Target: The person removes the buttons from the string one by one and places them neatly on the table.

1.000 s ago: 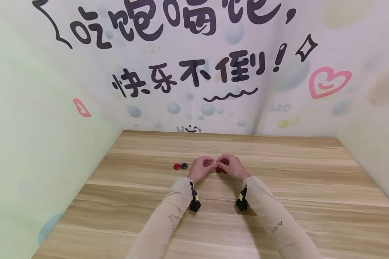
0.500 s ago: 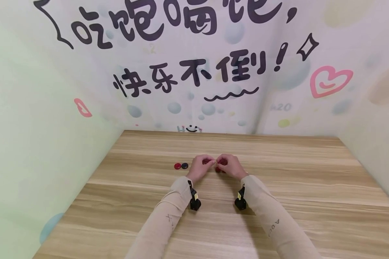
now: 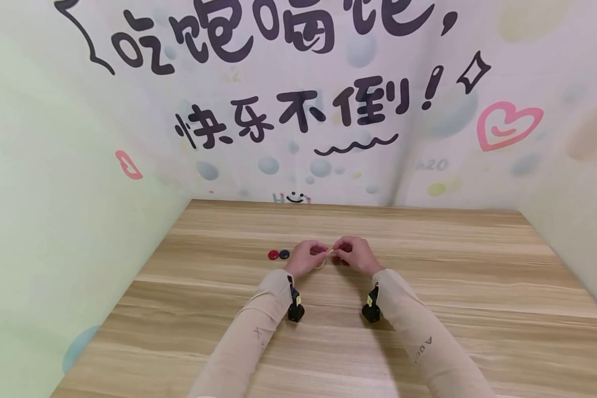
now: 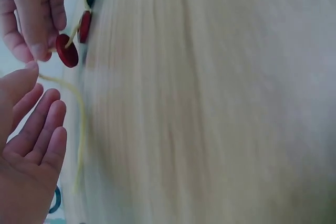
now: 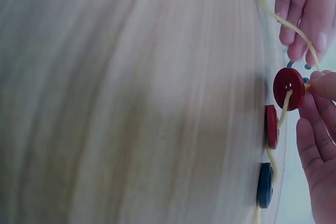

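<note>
In the head view my left hand (image 3: 307, 257) and right hand (image 3: 356, 255) meet above the table, with thin yellow cord (image 4: 80, 111) between their fingertips. The left thumb and forefinger pinch the cord, the other fingers extended; its tail hangs down beside them. My right thumb and forefinger grip the cord close behind a round red button (image 5: 282, 81) that is threaded on it. Farther along the same cord are a second red button (image 5: 271, 127) and a dark blue-green button (image 5: 265, 184), both by the tabletop. The hands partly hide the buttons in the head view.
Left of the hands, a loose-looking red button (image 3: 273, 255) and a dark button (image 3: 284, 254) lie side by side on the wood-grain table (image 3: 219, 309). A printed cloth wall (image 3: 258, 182) stands behind the table's back edge.
A strand of yellow cord now shows between the fingertips and curves below the left hand. The hands have shifted only slightly, and the right one covers more of the red button beneath it.
</note>
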`<move>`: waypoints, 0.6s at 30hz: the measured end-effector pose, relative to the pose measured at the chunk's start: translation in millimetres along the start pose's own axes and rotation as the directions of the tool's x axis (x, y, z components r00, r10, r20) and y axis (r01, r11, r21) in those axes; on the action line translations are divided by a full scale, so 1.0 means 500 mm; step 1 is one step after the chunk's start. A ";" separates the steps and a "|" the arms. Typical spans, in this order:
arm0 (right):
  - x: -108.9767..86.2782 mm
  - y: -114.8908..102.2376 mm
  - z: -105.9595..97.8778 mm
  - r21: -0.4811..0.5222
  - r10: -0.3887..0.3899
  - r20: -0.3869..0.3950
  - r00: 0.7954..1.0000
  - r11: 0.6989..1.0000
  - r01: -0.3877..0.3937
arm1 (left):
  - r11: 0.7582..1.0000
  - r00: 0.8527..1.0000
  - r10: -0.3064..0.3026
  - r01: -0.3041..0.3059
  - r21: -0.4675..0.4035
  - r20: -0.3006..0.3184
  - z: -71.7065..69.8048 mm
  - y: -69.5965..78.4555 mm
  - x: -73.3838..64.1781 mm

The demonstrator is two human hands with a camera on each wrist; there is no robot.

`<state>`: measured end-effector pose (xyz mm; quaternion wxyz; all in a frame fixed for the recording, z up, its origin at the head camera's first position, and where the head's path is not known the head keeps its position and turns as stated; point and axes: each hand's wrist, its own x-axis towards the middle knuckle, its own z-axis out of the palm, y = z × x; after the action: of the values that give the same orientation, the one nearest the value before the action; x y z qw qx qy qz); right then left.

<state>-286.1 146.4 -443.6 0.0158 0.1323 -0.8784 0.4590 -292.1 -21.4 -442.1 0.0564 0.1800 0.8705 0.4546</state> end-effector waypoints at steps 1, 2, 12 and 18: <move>0.000 -0.001 -0.001 -0.012 -0.003 0.001 1.000 1.000 0.003 | 1.000 1.000 0.008 -0.008 -0.002 -0.013 0.002 0.003 0.001; 0.001 -0.001 -0.001 -0.018 -0.007 0.003 1.000 1.000 0.007 | 1.000 0.999 0.016 -0.016 -0.005 -0.028 0.004 0.005 0.003; 0.001 0.004 -0.004 -0.031 -0.004 0.013 1.000 1.000 0.004 | 0.999 0.999 0.028 -0.026 0.045 -0.038 0.019 0.013 0.004; 0.001 0.019 -0.013 -0.078 0.011 -0.005 1.000 0.997 -0.011 | 1.000 0.998 0.016 -0.015 0.023 -0.057 0.025 0.014 0.005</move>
<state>-289.6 156.8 -447.2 0.0206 0.1257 -0.8964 0.4245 -289.2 -7.4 -443.5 0.0259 0.1742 0.8754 0.4503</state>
